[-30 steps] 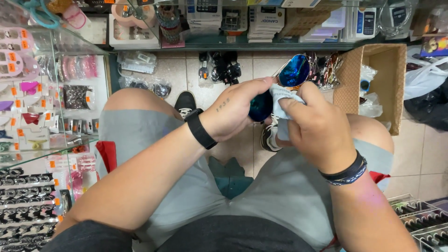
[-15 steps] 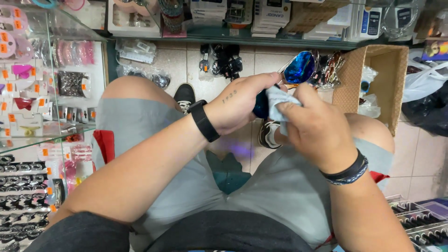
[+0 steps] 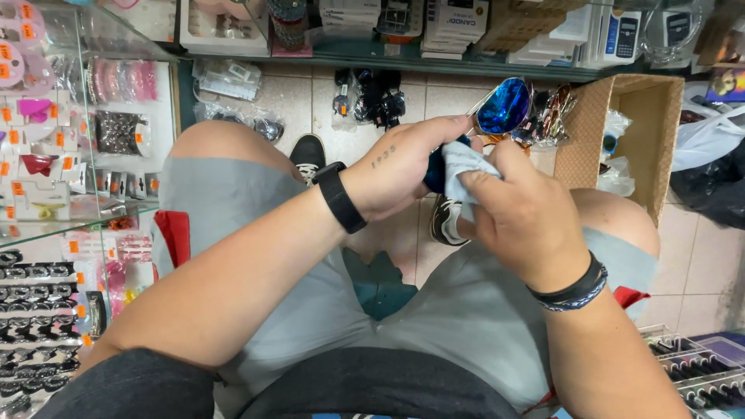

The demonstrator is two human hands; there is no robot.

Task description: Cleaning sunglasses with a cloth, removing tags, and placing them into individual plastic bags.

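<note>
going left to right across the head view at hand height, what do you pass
glass display case → black wristwatch → left hand → light blue cloth → blue mirrored sunglasses lens → cardboard box → black bag. The right hand sits lower, under the cloth.

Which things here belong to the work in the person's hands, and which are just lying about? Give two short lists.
In use:
- sunglasses with blue mirrored lenses, held by the left hand
- pale cloth, pressed on them by the right hand

Lying about:
- cardboard box
- glass display case
- boxed calculators
</note>
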